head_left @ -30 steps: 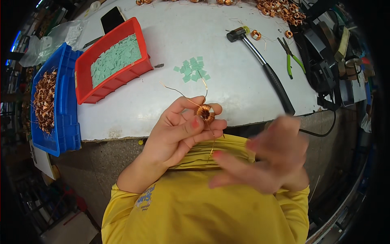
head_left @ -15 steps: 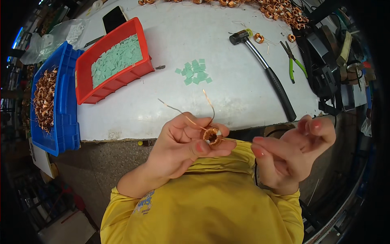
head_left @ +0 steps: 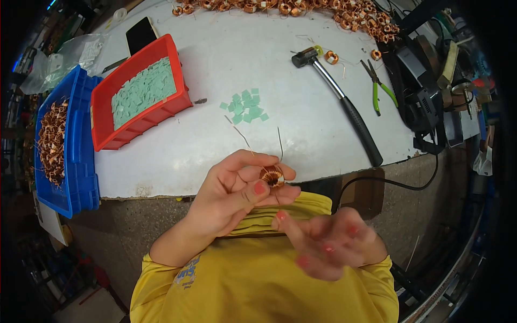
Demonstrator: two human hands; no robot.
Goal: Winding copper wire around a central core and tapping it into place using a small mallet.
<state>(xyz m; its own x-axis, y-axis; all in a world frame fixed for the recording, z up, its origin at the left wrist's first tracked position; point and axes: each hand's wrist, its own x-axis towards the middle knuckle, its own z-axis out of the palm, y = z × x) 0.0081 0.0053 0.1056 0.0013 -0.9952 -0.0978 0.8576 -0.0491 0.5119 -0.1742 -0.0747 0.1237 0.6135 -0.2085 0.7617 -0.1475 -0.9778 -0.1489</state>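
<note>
My left hand (head_left: 229, 185) is closed around a toroidal coil (head_left: 272, 176) of copper wire, pinching it between thumb and fingers just past the table's front edge. Two long wire ends stick up from the coil over the table. Below it, a short wire end points down towards my right hand (head_left: 334, 242). That hand is partly blurred, its fingers apart, with the index fingertip close to this wire; whether they touch I cannot tell. Ahead of the coil, a loose group of small green squares (head_left: 246, 106) lies on the white table (head_left: 204, 148).
At left stand a red bin (head_left: 137, 129) of green squares and a blue bin (head_left: 81, 145) of copper coils. A hammer (head_left: 344, 105) and green-handled pliers (head_left: 378, 89) lie at right. More coils (head_left: 361, 19) are heaped along the back. A phone (head_left: 141, 36) lies behind the red bin.
My right hand has swung leftward and down, its fingers spreading, and is now below the coil. My left hand still holds the coil, which is turned slightly. The whole view has shifted a little.
</note>
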